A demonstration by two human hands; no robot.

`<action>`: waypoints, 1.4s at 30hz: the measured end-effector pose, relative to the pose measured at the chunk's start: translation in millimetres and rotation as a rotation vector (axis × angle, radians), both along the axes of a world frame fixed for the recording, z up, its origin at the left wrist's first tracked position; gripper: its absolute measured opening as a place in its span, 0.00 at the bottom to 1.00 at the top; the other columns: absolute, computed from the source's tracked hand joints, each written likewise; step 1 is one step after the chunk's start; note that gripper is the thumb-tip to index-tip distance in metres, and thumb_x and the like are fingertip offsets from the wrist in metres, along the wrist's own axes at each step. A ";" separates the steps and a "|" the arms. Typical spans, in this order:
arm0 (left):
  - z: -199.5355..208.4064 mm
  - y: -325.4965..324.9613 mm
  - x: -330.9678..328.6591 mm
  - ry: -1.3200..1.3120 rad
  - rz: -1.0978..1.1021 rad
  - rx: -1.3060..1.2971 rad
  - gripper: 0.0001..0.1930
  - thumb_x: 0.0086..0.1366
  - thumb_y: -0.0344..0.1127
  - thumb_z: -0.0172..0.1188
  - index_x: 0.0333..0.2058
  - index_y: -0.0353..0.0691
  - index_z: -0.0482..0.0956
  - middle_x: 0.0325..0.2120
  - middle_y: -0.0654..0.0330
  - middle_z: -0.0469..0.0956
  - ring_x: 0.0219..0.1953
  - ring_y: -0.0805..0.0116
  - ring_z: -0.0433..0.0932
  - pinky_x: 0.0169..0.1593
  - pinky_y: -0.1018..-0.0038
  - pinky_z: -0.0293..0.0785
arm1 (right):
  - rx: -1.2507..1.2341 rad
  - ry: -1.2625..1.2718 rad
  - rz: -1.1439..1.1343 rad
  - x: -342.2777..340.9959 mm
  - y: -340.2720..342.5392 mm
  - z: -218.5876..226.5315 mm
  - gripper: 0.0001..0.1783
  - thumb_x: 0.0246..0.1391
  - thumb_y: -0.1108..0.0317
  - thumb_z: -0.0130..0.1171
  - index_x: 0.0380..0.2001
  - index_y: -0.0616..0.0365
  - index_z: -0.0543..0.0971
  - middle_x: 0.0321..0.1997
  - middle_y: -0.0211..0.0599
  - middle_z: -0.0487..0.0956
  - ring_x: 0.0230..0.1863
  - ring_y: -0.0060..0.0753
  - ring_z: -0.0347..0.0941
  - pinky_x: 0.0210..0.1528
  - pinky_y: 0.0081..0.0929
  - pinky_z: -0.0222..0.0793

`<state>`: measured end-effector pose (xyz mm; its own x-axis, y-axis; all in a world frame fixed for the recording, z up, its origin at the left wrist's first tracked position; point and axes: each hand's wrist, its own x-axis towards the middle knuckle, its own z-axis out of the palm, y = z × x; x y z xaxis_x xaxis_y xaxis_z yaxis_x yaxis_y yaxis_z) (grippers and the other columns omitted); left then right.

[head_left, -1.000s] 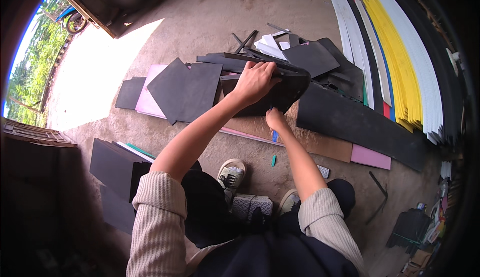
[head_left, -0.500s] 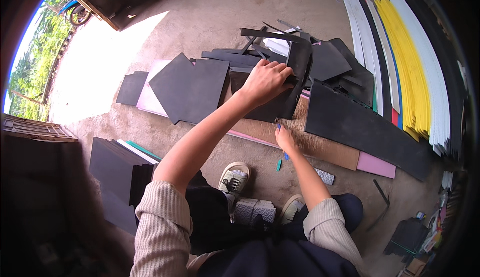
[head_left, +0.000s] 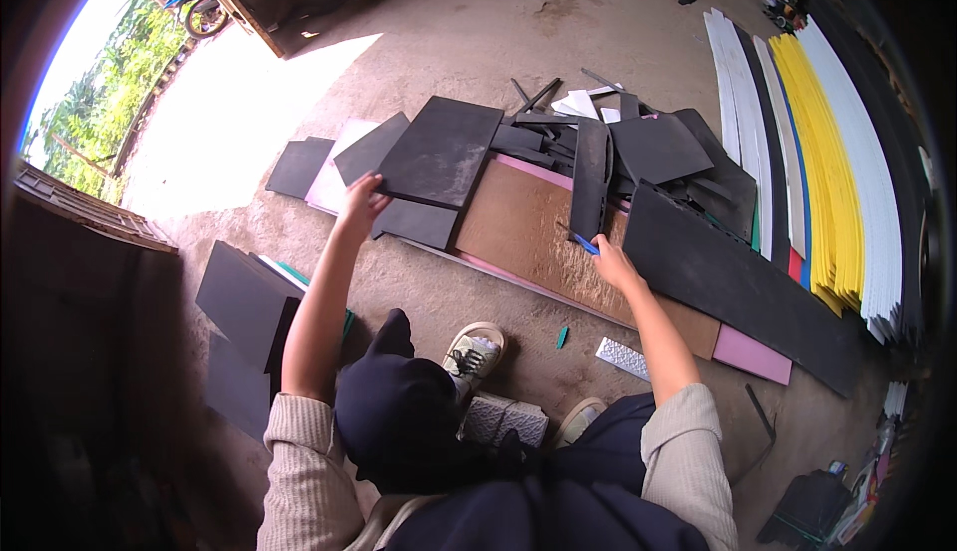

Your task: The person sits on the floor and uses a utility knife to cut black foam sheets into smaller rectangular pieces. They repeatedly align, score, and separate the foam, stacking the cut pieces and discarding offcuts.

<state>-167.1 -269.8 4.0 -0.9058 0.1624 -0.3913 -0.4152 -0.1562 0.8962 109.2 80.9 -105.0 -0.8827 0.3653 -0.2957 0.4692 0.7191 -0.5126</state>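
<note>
My left hand [head_left: 363,200] is closed on the near left corner of a thick, black, foam-like sheet [head_left: 444,147], which overlaps other black sheets on the left. My right hand [head_left: 615,264] grips a blue-handled utility knife [head_left: 585,244], its tip over the scored part of a brown board [head_left: 518,214]. Just beyond the knife lies a long black strip [head_left: 590,174], touched by neither hand. A large black sheet [head_left: 728,277] covers the board's right side, and pink sheet [head_left: 753,354] shows from beneath.
Black offcuts [head_left: 528,140] are heaped behind the board. Long yellow strips [head_left: 819,162] and white strips [head_left: 733,123] lie at the right. Stacked black sheets [head_left: 244,297] stand at my left. A patterned white block [head_left: 623,357] and green sliver [head_left: 562,338] sit near my feet.
My left hand has let go of the black strip, now lying on the board, and moved left onto the black sheet. My right hand keeps the knife. The view has shifted slightly.
</note>
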 end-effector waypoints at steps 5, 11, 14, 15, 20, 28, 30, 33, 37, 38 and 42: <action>-76.5 -30.8 74.9 -0.277 0.148 0.390 0.25 0.57 0.22 0.57 0.53 0.32 0.58 0.41 0.54 0.70 0.41 0.65 0.75 0.48 0.69 0.76 | 0.358 0.031 0.017 -19.2 -30.4 -30.9 0.19 0.49 0.70 0.53 0.46 0.60 0.67 0.47 0.52 0.68 0.52 0.53 0.62 0.50 0.51 0.60; -97.4 -1.6 115.6 -0.264 0.163 0.582 0.30 0.54 0.18 0.58 0.53 0.40 0.55 0.43 0.56 0.70 0.45 0.65 0.73 0.52 0.68 0.73 | -0.236 0.203 -0.043 -97.6 -61.6 -22.7 0.23 0.56 0.56 0.51 0.50 0.58 0.65 0.49 0.47 0.68 0.46 0.47 0.69 0.49 0.44 0.64; -83.2 -22.1 140.0 -0.225 0.170 0.436 0.30 0.55 0.18 0.57 0.54 0.39 0.55 0.45 0.54 0.68 0.47 0.64 0.72 0.53 0.70 0.73 | -0.942 0.121 -0.120 -109.4 -135.7 13.1 0.21 0.61 0.56 0.44 0.52 0.58 0.62 0.46 0.44 0.72 0.40 0.39 0.74 0.42 0.36 0.70; -76.0 -36.2 144.9 -0.179 0.159 0.357 0.30 0.55 0.18 0.57 0.54 0.40 0.55 0.46 0.53 0.68 0.47 0.63 0.73 0.54 0.70 0.72 | -1.139 0.080 -0.161 -110.6 -162.8 39.4 0.20 0.63 0.57 0.42 0.52 0.58 0.61 0.45 0.43 0.72 0.38 0.37 0.75 0.41 0.33 0.71; -21.2 -42.4 164.2 0.033 0.065 0.348 0.30 0.56 0.23 0.60 0.56 0.40 0.56 0.48 0.55 0.65 0.49 0.67 0.71 0.54 0.72 0.72 | -1.186 0.283 -0.193 -127.2 -175.2 65.8 0.14 0.62 0.65 0.41 0.49 0.59 0.62 0.40 0.42 0.74 0.35 0.35 0.76 0.37 0.32 0.72; 48.4 -156.0 203.9 0.396 0.409 0.091 0.34 0.58 0.32 0.61 0.61 0.39 0.55 0.48 0.54 0.66 0.47 0.70 0.71 0.51 0.74 0.73 | -1.279 0.132 0.067 -144.0 -303.3 145.3 0.18 0.59 0.67 0.44 0.51 0.62 0.61 0.41 0.44 0.72 0.40 0.37 0.75 0.44 0.34 0.71; 64.1 -186.4 213.7 0.370 0.573 -0.044 0.34 0.58 0.34 0.62 0.61 0.38 0.55 0.48 0.53 0.66 0.47 0.69 0.72 0.50 0.74 0.72 | -1.234 0.094 0.167 -157.0 -345.3 159.5 0.18 0.59 0.67 0.45 0.51 0.64 0.62 0.43 0.44 0.70 0.41 0.37 0.74 0.44 0.34 0.71; 53.8 -238.8 215.0 0.421 0.686 -0.183 0.34 0.58 0.37 0.63 0.60 0.36 0.58 0.48 0.49 0.69 0.48 0.66 0.73 0.52 0.72 0.69 | -1.161 0.062 0.283 -172.7 -402.9 167.9 0.19 0.59 0.67 0.46 0.50 0.66 0.63 0.45 0.43 0.69 0.41 0.37 0.74 0.44 0.33 0.71; 16.9 -297.9 215.6 0.416 0.655 -0.456 0.38 0.54 0.47 0.65 0.58 0.32 0.62 0.46 0.45 0.73 0.47 0.58 0.74 0.53 0.67 0.67 | -0.965 0.068 0.406 -186.8 -451.5 147.3 0.16 0.58 0.67 0.50 0.48 0.63 0.69 0.42 0.38 0.74 0.40 0.29 0.72 0.39 0.30 0.73; 8.6 -297.2 216.0 0.383 0.606 -0.543 0.37 0.53 0.47 0.65 0.57 0.33 0.64 0.45 0.49 0.74 0.46 0.58 0.72 0.53 0.67 0.66 | -0.855 0.068 0.368 -190.3 -450.1 135.5 0.16 0.57 0.67 0.51 0.47 0.62 0.71 0.40 0.36 0.75 0.37 0.26 0.73 0.36 0.27 0.72; -12.4 -308.0 220.3 0.420 0.558 -0.744 0.36 0.54 0.51 0.64 0.57 0.38 0.66 0.41 0.54 0.71 0.44 0.59 0.64 0.53 0.66 0.61 | -0.628 0.101 0.452 -183.9 -454.9 119.6 0.15 0.58 0.65 0.50 0.47 0.59 0.71 0.36 0.30 0.75 0.34 0.21 0.71 0.33 0.23 0.69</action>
<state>53.1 -577.8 -8.4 -0.8654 -0.4794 0.1458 -0.0836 0.4250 0.9013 -74.7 -374.0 14.6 -0.9397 -0.2456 -0.2381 0.1290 0.3902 -0.9117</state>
